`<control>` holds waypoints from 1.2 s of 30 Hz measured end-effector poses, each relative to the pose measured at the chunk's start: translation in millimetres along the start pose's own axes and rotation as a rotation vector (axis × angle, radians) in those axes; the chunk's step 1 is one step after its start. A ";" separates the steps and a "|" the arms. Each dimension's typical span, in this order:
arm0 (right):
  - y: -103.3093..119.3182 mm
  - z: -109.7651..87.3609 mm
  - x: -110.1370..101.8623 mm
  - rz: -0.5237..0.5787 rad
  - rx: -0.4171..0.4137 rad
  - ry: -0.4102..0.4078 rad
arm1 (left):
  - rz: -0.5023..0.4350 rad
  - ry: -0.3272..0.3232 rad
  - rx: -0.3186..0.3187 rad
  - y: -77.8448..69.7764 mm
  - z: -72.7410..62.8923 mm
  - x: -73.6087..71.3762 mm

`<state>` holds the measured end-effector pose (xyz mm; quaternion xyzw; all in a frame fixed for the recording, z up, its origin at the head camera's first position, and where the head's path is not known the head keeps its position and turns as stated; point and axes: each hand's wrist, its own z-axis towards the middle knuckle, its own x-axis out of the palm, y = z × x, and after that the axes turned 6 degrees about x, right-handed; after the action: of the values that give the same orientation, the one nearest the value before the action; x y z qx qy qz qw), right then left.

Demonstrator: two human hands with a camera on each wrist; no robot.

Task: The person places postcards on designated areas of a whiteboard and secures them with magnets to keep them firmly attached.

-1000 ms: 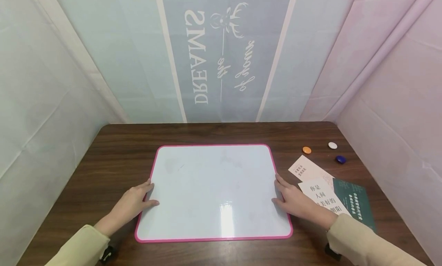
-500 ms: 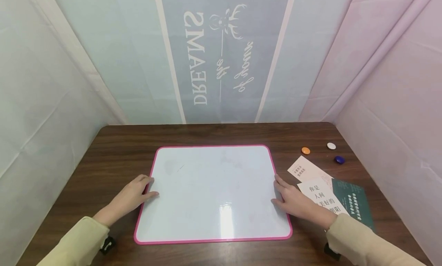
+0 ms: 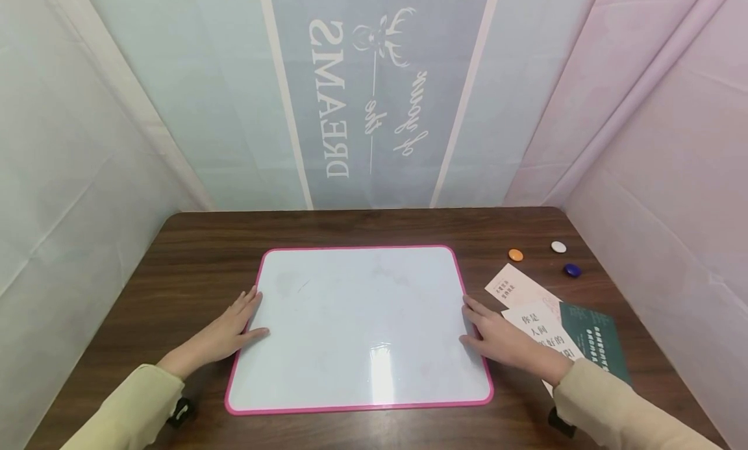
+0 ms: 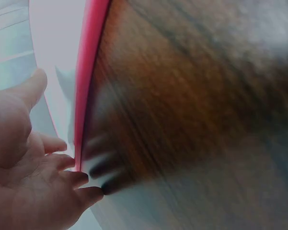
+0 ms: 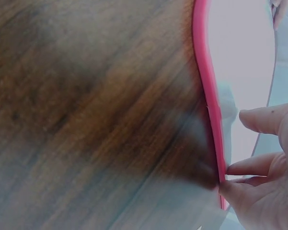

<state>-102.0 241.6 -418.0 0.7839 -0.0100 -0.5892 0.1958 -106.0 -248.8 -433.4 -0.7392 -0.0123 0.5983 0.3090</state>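
Note:
A whiteboard (image 3: 350,326) with a pink rim lies flat on the wooden table, faint smudges and a short dark line on its surface. At its left edge is my left hand (image 3: 224,333), with loosely extended fingers by the rim and the thumb over the white surface. In the left wrist view, the fingertips (image 4: 88,195) reach down beside the pink rim (image 4: 86,72). My right hand (image 3: 499,338) touches the right edge. Its fingertips (image 5: 230,189) meet the rim in the right wrist view, while the thumb (image 5: 259,119) is apart, above the board. Neither hand grips the board.
Right of the board lie overlapping cards: pink (image 3: 514,287), white (image 3: 532,326) and dark green (image 3: 602,346), partly under my right forearm. Beyond them sit small orange (image 3: 515,255), white (image 3: 558,247) and blue (image 3: 572,269) round discs. Fabric curtains (image 3: 374,112) surround the table (image 3: 350,226).
My left hand has shifted slightly along the left edge and its fingers have spread and straightened. The right hand stays at the right edge. The board lies almost unchanged.

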 end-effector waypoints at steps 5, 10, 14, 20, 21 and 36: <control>-0.7 2.0 -6.4 -0.012 -0.003 0.014 | -0.030 0.028 0.015 1.3 -3.9 1.4; -2.8 6.3 -14.2 -0.001 -0.047 -0.001 | -0.049 0.049 0.029 4.9 -5.9 0.6; -5.4 13.0 -19.8 -0.009 -0.083 -0.015 | -0.066 0.072 0.028 7.9 -7.0 -0.2; -7.2 22.7 -32.0 0.015 -0.061 0.020 | -0.059 0.081 0.044 9.7 -7.9 -1.1; -7.6 23.9 -34.2 0.018 -0.060 0.025 | -0.057 0.077 0.049 9.7 -7.9 -1.3; -27.6 22.6 -61.1 -0.022 -0.042 0.002 | -0.070 0.054 0.054 8.8 -8.2 2.1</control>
<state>-147.6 275.5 -375.8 0.7803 0.0112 -0.5905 0.2058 -101.2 -258.7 -438.6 -0.7456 -0.0138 0.5671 0.3497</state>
